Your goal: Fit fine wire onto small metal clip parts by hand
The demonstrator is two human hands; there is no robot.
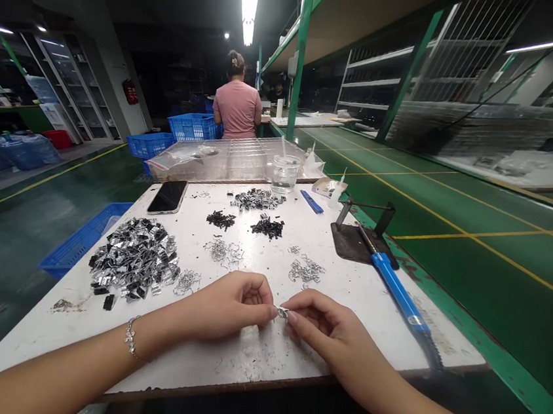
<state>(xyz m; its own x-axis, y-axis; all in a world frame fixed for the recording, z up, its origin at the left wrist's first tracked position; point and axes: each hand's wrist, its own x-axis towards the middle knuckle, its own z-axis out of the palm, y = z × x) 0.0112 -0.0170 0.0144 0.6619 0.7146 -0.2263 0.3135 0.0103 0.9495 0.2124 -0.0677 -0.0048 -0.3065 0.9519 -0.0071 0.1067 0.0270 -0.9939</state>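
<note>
Over the front of the white table, my left hand [239,305] and my right hand [321,323] meet fingertip to fingertip. Both pinch a small silvery metal part [283,313], partly hidden by the fingers. Just beyond them lie bent wire pieces [306,271] and more thin wire pieces [224,251]. A small wire heap [187,282] is beside my left wrist. To the left spreads a large pile of black and silver parts [135,258]. Farther back are two heaps of small black pieces [268,226] and a heap of silver metal pieces [257,199].
A blue-handled soldering iron [399,289] rests on its stand [359,242] at the right. A phone [167,197], a blue tool [311,201] and a water cup [284,173] are toward the back. Blue crates [88,240] stand at left; a person [239,101] sits beyond, back turned.
</note>
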